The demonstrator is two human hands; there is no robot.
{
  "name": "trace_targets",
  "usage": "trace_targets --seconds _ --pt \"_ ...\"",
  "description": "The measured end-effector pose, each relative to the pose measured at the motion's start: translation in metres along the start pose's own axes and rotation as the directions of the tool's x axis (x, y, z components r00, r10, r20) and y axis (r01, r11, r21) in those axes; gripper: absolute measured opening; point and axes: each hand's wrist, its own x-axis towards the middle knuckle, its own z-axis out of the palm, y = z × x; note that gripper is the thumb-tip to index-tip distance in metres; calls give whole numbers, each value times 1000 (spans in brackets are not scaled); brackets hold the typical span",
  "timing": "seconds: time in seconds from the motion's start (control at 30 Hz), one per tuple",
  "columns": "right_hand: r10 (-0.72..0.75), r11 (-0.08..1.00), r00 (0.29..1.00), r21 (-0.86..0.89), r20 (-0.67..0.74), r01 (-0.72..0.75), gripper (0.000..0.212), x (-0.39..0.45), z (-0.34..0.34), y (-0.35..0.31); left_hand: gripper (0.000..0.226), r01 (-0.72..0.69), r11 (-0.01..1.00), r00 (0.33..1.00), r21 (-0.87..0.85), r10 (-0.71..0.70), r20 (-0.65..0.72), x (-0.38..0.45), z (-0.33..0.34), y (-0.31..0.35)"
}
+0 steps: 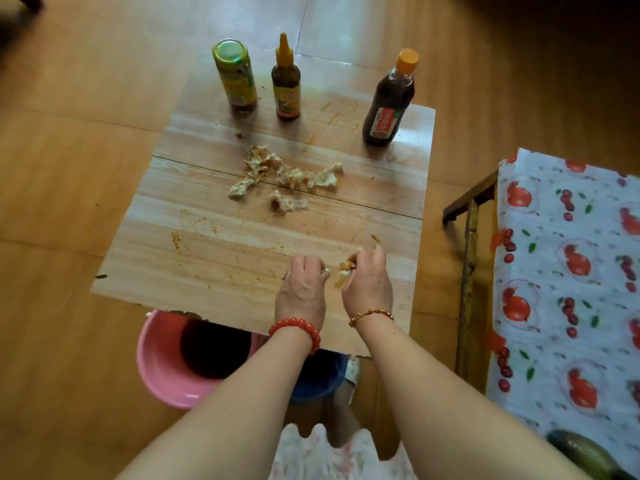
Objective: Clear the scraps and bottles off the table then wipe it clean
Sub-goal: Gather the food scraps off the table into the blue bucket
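A small wooden table bears orange smears. At its far edge stand a jar with a green lid, a small sauce bottle with an orange nozzle and a dark bottle with an orange cap. Crumpled, stained paper scraps lie in the middle. Near the front edge my right hand is closed around a stained scrap. My left hand sits close beside it with fingers curled, pinching the same scrap's edge.
A pink bucket stands on the floor under the table's front left edge, with a blue basin beside it. At the right is furniture under a fruit-print cloth with a wooden and yellow frame. Wood-toned floor surrounds the table.
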Motion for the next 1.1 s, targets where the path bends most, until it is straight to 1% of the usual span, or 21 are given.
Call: trace_targets --seconds 0.13,0.3,0.53,0.67,0.8,1.0,1.1 --pt "43 999 999 -2 -24 -43 23 -45 14 -2 19 -25 1000 999 -2 25 20 -39 -8 -24" --pt "93 995 995 27 -24 -93 21 -95 38 -1 19 -30 999 998 37 27 64 -87 -5 -59" --pt "198 974 979 101 40 -201 20 -141 88 20 23 -33 998 993 55 26 119 -126 26 -99" --pt "266 957 961 102 80 -273 16 -149 117 42 22 -17 998 986 59 7 168 -128 53 -117" --pt "300 944 945 102 129 -313 20 -142 143 58 23 -3 999 981 44 -6 194 -120 80 -131" --pt "340 927 927 107 160 -359 36 -125 173 72 23 43 999 968 3 -42 249 -101 112 -146" --pt "365 920 914 85 174 -384 43 -118 182 78 35 41 999 940 14 -43 339 -93 122 -148"
